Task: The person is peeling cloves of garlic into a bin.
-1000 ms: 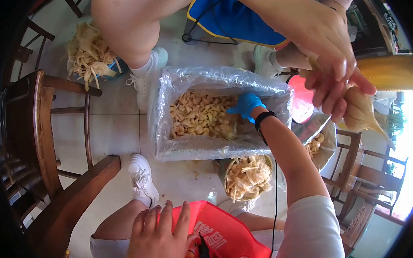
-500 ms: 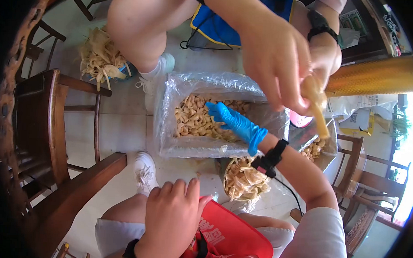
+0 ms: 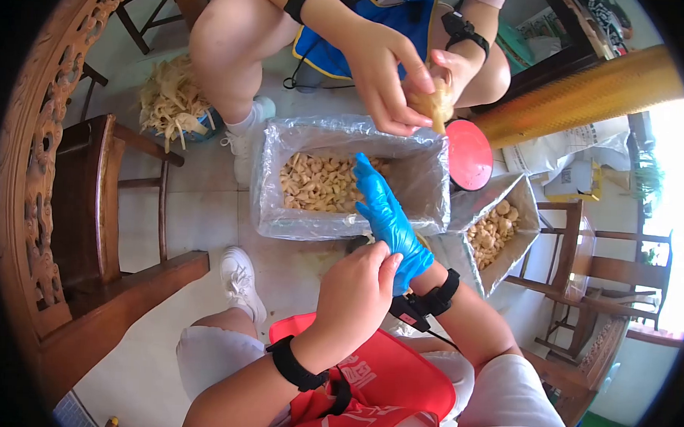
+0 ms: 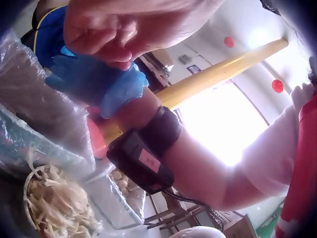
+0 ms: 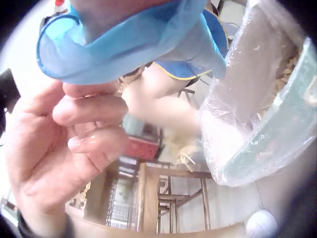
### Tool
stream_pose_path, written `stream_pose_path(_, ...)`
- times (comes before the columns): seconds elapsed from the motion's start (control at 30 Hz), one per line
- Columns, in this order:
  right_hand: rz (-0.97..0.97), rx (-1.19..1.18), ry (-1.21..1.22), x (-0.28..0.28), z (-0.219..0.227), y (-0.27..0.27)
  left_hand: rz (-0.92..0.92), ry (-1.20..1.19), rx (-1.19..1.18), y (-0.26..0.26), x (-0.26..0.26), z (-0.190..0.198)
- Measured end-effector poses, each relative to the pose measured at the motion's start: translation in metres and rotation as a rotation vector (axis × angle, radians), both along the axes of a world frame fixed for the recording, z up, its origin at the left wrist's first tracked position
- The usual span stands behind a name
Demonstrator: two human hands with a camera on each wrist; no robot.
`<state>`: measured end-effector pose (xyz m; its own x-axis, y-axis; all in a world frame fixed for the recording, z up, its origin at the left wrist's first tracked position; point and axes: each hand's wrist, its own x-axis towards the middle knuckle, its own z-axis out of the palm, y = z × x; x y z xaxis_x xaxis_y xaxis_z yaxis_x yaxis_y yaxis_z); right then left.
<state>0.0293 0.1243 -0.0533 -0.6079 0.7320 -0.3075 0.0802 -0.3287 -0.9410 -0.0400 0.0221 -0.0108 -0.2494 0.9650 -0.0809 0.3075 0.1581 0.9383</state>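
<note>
My right hand (image 3: pixel 390 219) wears a thin blue disposable glove (image 5: pixel 133 47) and points forward with its fingers mostly straight, at the near edge of the plastic-lined bin (image 3: pixel 322 229). My bare left hand (image 3: pixel 356 296) pinches the glove at its loose cuff, fingers curled under it in the right wrist view. Separated garlic cloves (image 3: pixel 320 183) cover the left part of the bin's floor. Across the bin, another person's hands (image 3: pixel 390 74) hold a garlic bulb (image 3: pixel 432 103).
A lined box of garlic bulbs (image 3: pixel 494 235) and a red-topped round stool (image 3: pixel 469 154) stand right of the bin. Garlic skins fill a basket (image 4: pixel 59 203) near me and a blue container (image 3: pixel 175 103) at far left. Wooden chairs (image 3: pixel 90 218) flank the left side.
My right hand has drawn back from the cloves toward me. My left hand has risen from my lap to the glove's cuff. The other person's hands have moved back with the bulb.
</note>
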Motion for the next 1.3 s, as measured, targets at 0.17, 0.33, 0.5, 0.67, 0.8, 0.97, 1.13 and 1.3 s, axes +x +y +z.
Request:
stream_pose_path(0.17, -0.130, -0.170, -0.056, 0.007, 0.011, 0.002, -0.016, -0.012, 0.060, 0.003, 0.006, 0.004)
stream_pose_path(0.33, -0.039, -0.124, -0.098, 0.013, 0.000, 0.005, -0.013, 0.101, 0.086, 0.006, 0.005, 0.000)
stream_pose_path(0.5, -0.112, -0.383, -0.080, 0.021, -0.022, 0.027, -0.168, -0.108, 0.125, -0.009, 0.018, 0.015)
stream_pose_path(0.67, -0.182, -0.342, -0.143, 0.023, -0.026, 0.032, -0.171, 0.314, 0.135, -0.010, 0.010, 0.009)
stream_pose_path(0.8, -0.278, -0.411, -0.109, 0.020, -0.034, 0.022, -0.146, 0.659, -0.016, 0.002, -0.011, 0.007)
stream_pose_path(0.97, -0.508, -0.363, -0.188, 0.014, -0.044, 0.015, -0.165, 0.610, 0.085, 0.001, -0.009, 0.005)
stream_pose_path(1.13, -0.521, -0.248, -0.248, 0.011, -0.046, 0.012, -0.245, 0.505, 0.051, -0.001, -0.003, 0.000)
stream_pose_path(1.3, -0.300, -0.339, -0.237, 0.017, -0.026, 0.015, -0.309, 0.046, 0.160, 0.000, 0.004, -0.006)
